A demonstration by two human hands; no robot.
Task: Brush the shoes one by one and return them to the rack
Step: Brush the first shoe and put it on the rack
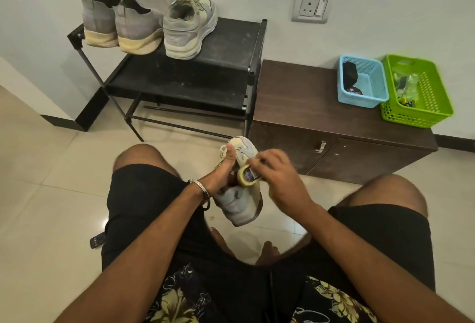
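Note:
A grey and cream sneaker (240, 205) hangs between my knees, heel toward me. My left hand (223, 171) grips it with the fingers inside the opening and the thumb up along the tongue. My right hand (276, 172) holds a small yellow-edged brush (245, 177) against the shoe's side. On the top shelf of the black rack (231, 39) stand the matching sneaker (189, 28) and a pair of grey knit shoes (120, 23), heels toward me.
A brown low cabinet (308, 106) stands right of the rack, carrying a blue basket (362, 81) and a green basket (416, 91). A wall socket (312, 6) is above it. A remote control (97, 240) lies on the tiled floor by my left thigh.

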